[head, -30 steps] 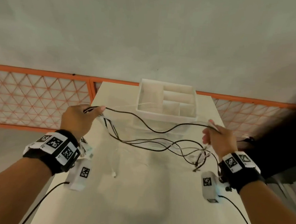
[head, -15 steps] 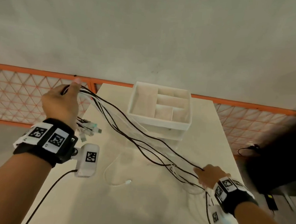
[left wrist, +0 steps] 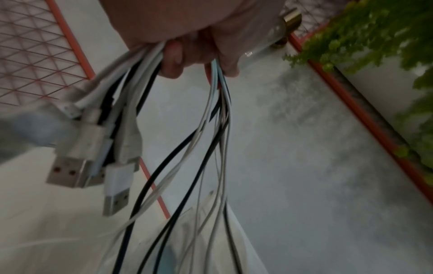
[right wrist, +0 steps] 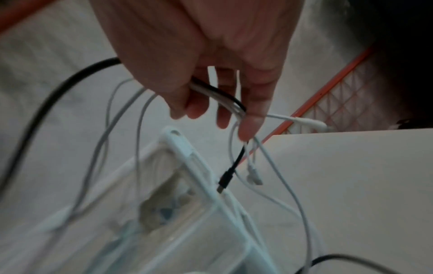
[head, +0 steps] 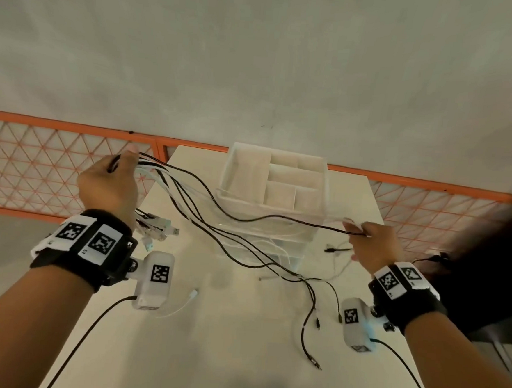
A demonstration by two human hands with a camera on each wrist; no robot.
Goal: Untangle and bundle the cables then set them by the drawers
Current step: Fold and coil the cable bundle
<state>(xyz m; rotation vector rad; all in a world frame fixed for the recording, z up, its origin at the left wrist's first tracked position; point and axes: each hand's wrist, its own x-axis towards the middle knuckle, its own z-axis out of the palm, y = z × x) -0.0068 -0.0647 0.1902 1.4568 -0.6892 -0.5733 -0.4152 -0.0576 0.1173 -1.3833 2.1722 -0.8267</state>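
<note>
Above the table's [head: 231,358] far left corner, the left hand [head: 108,182] clenches a bunch of black and white cables [head: 216,221], their USB plugs [left wrist: 77,157] dangling below its curled fingers [left wrist: 173,57]. The strands sag rightward across the front of the clear drawers [head: 274,192] at the far edge. There the right hand [head: 372,244] pinches several strands between thumb and fingertips [right wrist: 248,128], loose ends trailing onto the tabletop.

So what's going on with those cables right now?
Left hand grips the cables at their USB ends. Right hand pinches a few far ends. Loose strands sag across the drawers.
</note>
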